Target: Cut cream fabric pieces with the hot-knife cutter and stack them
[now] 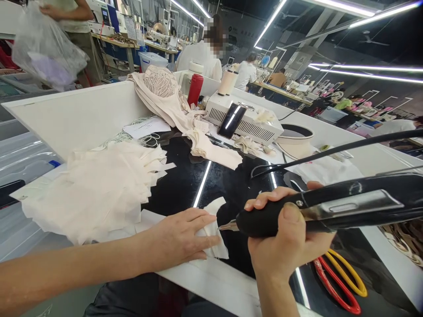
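Note:
My left hand [185, 240] lies with its fingers stretched out, pressing a small cream fabric piece [216, 207] against the black tabletop near the front edge. My right hand [291, 233] is wrapped round a black handheld power tool [261, 220] with a silver lever along its side. The tool's pointed metal tip [228, 226] is at the fabric, close to my left fingertips; whether it touches the cloth I cannot tell. Scissors [340, 277] with one red and one yellow handle lie below and right of my right hand.
A large pile of cream fabric pieces [92, 189] spreads on the left. Behind are a fabric stack [214, 152], a phone [232, 119] leaning on a white vented box [244, 116], and a red bottle [195, 89]. The tool's black cable [330, 152] arches at right. Other people are beyond the partition.

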`<action>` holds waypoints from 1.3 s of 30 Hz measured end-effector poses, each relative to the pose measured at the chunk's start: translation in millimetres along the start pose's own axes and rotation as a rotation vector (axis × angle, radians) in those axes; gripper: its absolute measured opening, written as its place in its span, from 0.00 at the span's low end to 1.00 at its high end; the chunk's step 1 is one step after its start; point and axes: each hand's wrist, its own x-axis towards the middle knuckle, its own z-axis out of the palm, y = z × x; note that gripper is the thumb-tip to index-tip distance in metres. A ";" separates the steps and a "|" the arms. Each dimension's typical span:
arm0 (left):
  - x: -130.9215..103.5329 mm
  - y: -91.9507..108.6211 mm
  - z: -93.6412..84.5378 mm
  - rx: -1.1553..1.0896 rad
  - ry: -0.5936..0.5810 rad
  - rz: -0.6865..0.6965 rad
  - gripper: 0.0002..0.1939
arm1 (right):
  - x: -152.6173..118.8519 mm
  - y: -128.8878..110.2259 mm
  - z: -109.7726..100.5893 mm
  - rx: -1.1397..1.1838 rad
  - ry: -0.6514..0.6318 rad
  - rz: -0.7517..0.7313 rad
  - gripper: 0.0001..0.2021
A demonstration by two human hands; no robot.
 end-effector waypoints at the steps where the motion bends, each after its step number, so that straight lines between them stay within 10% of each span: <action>1: 0.0 0.4 0.2 0.001 -0.001 -0.002 0.24 | 0.3 -0.1 0.4 0.000 0.007 0.004 0.20; 19: 0.5 21.0 -4.5 0.074 0.005 -0.089 0.26 | 2.3 3.5 1.7 -0.005 0.002 0.015 0.21; 23: 12.6 -3.2 -17.0 -0.013 0.013 -0.076 0.12 | 0.7 3.0 -0.2 0.000 -0.005 0.001 0.22; 30: 39.2 -58.7 -10.5 -0.235 -0.187 0.194 0.21 | -2.3 1.8 -2.3 0.009 0.000 0.017 0.22; 39: 34.9 -79.4 -16.9 -0.288 -0.227 0.182 0.23 | -5.8 3.9 -4.2 0.020 -0.011 0.043 0.23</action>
